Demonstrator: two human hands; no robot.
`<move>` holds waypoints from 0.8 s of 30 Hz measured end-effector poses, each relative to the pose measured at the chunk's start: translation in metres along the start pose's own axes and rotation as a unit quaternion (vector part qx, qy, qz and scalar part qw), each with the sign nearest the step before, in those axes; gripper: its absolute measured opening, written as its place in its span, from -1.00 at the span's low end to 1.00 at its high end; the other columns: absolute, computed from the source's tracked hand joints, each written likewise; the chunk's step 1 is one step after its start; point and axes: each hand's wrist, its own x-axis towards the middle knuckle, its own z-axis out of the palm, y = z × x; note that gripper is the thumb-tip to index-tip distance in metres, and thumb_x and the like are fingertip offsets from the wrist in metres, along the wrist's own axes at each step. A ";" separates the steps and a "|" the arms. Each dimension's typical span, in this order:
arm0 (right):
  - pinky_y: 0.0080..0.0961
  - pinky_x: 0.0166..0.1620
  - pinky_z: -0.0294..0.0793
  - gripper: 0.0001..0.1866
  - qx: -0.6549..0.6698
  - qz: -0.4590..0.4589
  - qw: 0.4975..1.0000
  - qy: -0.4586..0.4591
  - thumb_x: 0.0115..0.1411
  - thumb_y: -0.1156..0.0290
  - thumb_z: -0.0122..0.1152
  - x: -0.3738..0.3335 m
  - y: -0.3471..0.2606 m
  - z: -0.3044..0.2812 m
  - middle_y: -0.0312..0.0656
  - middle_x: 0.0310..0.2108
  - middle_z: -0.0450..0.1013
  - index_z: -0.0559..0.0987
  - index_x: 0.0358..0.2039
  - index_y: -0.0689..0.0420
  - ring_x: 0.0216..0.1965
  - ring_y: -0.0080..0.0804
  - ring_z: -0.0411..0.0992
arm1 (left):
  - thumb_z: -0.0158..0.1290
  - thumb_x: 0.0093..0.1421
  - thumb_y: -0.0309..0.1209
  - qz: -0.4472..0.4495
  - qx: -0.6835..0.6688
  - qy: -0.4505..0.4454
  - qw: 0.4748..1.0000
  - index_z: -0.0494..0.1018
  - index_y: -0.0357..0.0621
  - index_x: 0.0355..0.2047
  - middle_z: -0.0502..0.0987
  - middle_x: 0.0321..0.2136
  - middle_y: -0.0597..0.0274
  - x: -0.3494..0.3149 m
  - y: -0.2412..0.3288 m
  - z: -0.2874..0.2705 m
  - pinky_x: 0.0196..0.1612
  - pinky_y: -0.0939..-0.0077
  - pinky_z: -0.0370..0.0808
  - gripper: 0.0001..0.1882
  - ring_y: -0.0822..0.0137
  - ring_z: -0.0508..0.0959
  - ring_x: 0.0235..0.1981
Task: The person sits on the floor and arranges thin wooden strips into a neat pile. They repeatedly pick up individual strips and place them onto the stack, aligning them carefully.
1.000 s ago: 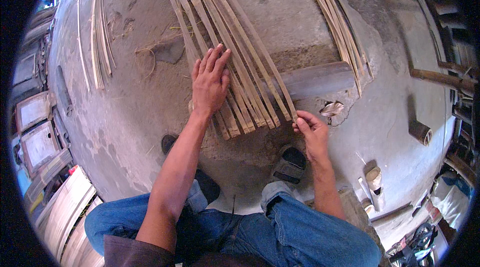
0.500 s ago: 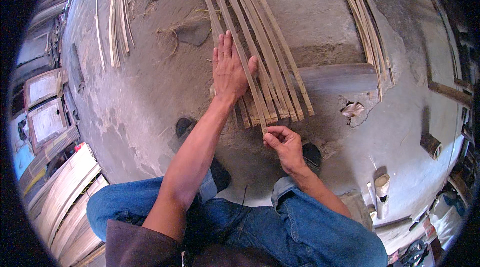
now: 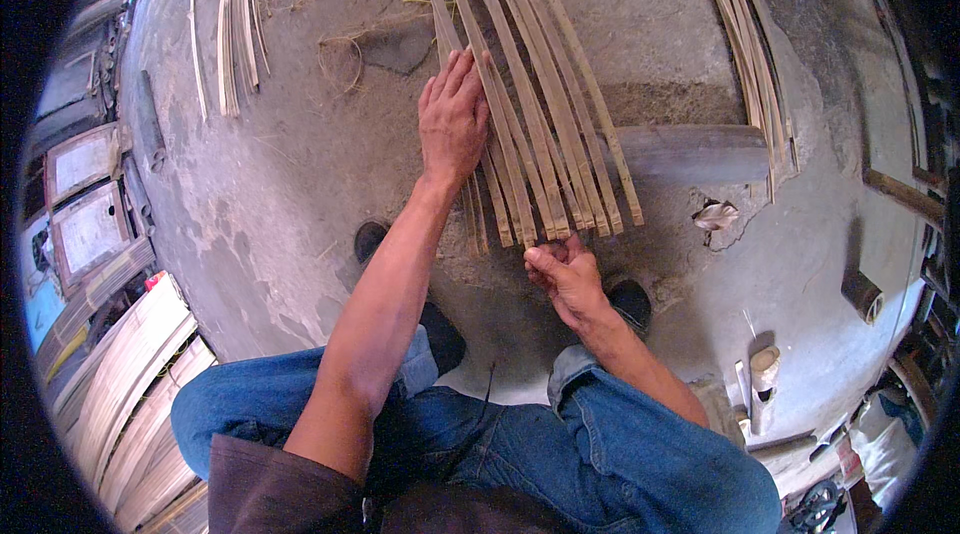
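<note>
Right fingers (image 3: pixel 546 263) leftward, pinched on strip (image 3: pixel 511 158)

"What is underfoot?"
"A grey, worn floor (image 3: pixel 280 224), mottled with darker stains, with a rough brown patch (image 3: pixel 670 106) a little right of the middle."
"And along the left edge?"
"Two pale panels (image 3: pixel 90 224) in wooden frames, and lower down a heap of pale, board-like lengths (image 3: pixel 140 379)."
"The right side?"
"A brown timber (image 3: pixel 903 196) juts in beside clutter (image 3: pixel 915 379) lying mostly in shadow."
"And the light?"
"Cool and bluish on the right-hand floor, dimmer toward the upper right."
</note>
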 end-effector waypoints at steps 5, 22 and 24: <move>-0.59 -0.23 0.50 -0.57 0.004 0.003 1.000 0.014 0.05 0.49 0.36 0.003 0.000 0.002 -0.33 -0.33 0.43 0.38 -0.10 0.12 -0.32 -0.53 0.46 | -0.05 0.19 -0.41 -0.016 -0.068 0.045 0.997 0.28 0.00 0.18 0.19 0.25 0.10 0.002 -0.002 0.005 0.26 0.14 0.12 -0.50 0.09 0.17 0.28; -0.53 -0.27 0.50 -0.65 -0.105 -0.064 0.990 0.073 -0.01 0.45 0.42 0.014 0.007 0.008 -0.24 -0.36 0.48 0.48 -0.23 0.22 -0.36 -0.51 0.45 | -0.01 0.18 -0.38 -0.028 -0.096 -0.006 0.995 0.27 -0.28 0.16 0.09 0.29 -0.01 0.000 -0.007 0.002 0.29 0.18 0.10 -0.48 -0.03 0.09 0.30; -0.53 -0.27 0.50 -0.66 -0.114 -0.053 0.990 0.066 0.01 0.44 0.41 0.012 0.005 0.007 -0.24 -0.35 0.48 0.48 -0.23 0.22 -0.35 -0.51 0.46 | 0.00 0.20 -0.27 -0.038 -0.088 -0.010 0.995 0.27 -0.28 0.16 0.08 0.30 0.00 0.000 -0.004 0.002 0.29 0.18 0.09 -0.45 -0.02 0.09 0.31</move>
